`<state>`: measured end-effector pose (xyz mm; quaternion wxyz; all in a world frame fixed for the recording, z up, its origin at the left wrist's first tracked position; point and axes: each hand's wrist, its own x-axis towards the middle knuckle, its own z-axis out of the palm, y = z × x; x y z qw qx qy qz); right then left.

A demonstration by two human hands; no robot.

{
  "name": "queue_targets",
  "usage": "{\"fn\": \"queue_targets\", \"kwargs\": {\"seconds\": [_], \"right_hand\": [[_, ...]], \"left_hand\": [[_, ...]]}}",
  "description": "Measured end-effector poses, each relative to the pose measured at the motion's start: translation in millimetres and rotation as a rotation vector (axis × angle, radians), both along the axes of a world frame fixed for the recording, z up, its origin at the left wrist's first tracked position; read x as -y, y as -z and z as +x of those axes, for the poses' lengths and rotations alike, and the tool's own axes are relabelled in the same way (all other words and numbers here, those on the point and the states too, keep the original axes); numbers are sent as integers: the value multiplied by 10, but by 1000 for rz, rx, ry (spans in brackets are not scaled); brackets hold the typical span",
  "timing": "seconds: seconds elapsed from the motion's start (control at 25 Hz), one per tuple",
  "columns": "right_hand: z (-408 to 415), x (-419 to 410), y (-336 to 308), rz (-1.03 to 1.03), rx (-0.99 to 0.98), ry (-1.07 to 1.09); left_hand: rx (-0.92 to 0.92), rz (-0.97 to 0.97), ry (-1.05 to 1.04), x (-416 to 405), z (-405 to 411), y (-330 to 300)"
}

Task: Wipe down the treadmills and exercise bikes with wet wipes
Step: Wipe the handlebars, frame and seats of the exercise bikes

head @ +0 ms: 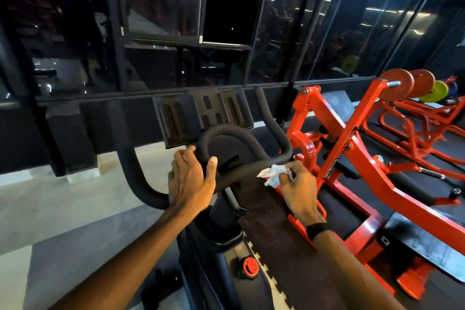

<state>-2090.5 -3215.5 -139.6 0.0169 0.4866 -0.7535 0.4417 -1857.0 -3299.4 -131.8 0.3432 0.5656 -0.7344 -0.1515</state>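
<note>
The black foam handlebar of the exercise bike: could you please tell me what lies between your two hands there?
In the head view, only a bare stretch of black foam handlebar separates the left hand from the crumpled white wipe pinched in the right hand.

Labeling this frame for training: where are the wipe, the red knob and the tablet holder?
wipe (273, 174): head view, crumpled middle.
red knob (250, 267): head view, top face.
tablet holder (201, 113): head view, slotted front.
</note>
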Motion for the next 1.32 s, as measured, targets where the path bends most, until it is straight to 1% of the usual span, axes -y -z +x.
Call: {"fn": "queue_targets", "kwargs": {"seconds": [0.08,0.12,0.24,0.32,0.4,0.48,0.6,0.68,0.8,0.92,1.0,1.12,1.2,1.24,1.32], "right_hand": [[53,135,19,-78,31,-63],[113,204,26,-102,53,-77],[243,339,114,-174,81,-75],[171,390,146,-237,140,-21],[-31,480,153,-251,230,69],[-248,605,133,-216,289,125],[-573,835,62,-148,264,156],[-773,984,31,-117,225,165],[-1078,1272,18,-90,180,181],[-1344,1769,-27,-80,131,104],[-1397,2156,-150,-83,136,16],[-1348,2671,-421,-126,175,-97],[-1331,2958,-598,-128,196,-142],[-1321,3059,-683,-149,195,-164],[-1269,3175,-821,-208,153,-218]], "left_hand": [[9,-214,70,35,-195,-28],[18,-271,98,67,-300,-38],[55,-327,141,171,-639,-137],[107,-352,179,295,-825,-176],[221,-344,253,473,-952,-205],[382,-303,376,677,-1027,-214],[647,-330,532,948,-1169,-253],[765,-400,544,1128,-1293,-333],[866,-446,518,1339,-1467,-461],[855,-422,491,1485,-1575,-454],[819,-379,464,1512,-1599,-412],[713,-281,360,1521,-1636,-367],[607,-234,274,1551,-1681,-362],[566,-242,245,1558,-1699,-362],[552,-282,221,1567,-1710,-364]]}}
